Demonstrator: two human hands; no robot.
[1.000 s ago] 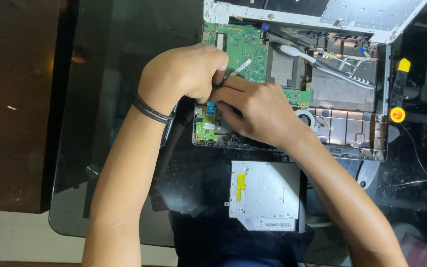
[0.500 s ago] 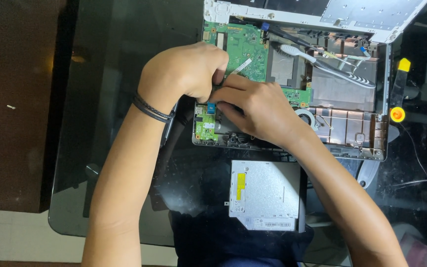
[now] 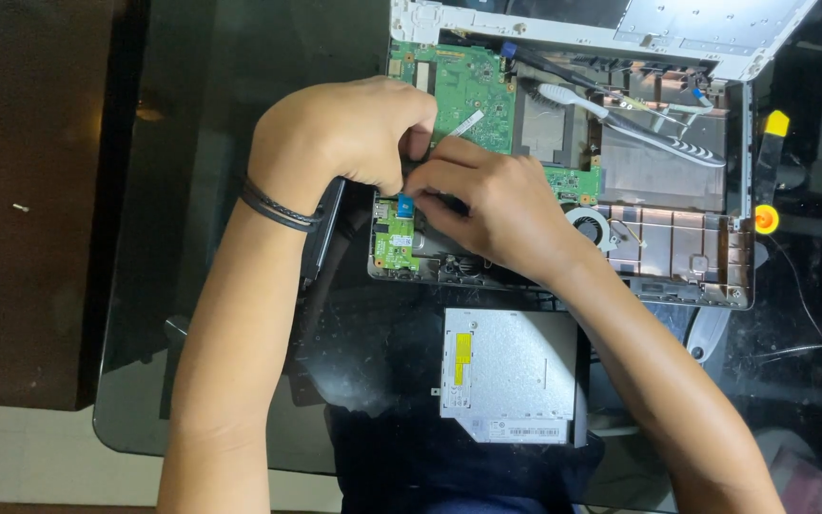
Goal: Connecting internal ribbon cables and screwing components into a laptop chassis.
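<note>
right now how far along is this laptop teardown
Done: the laptop lies open with its cover off, and the silver disc drive sits out on the glass table. In hand: the left hand and right hand meet at the blue tab above the small green board. Left: the big green board, fan and cables remain inside.

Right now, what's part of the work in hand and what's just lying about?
In use: opened laptop base; green main board; small green side board; left hand; right hand.
Lying about: silver optical drive; yellow-tipped black tool; glass table.
</note>
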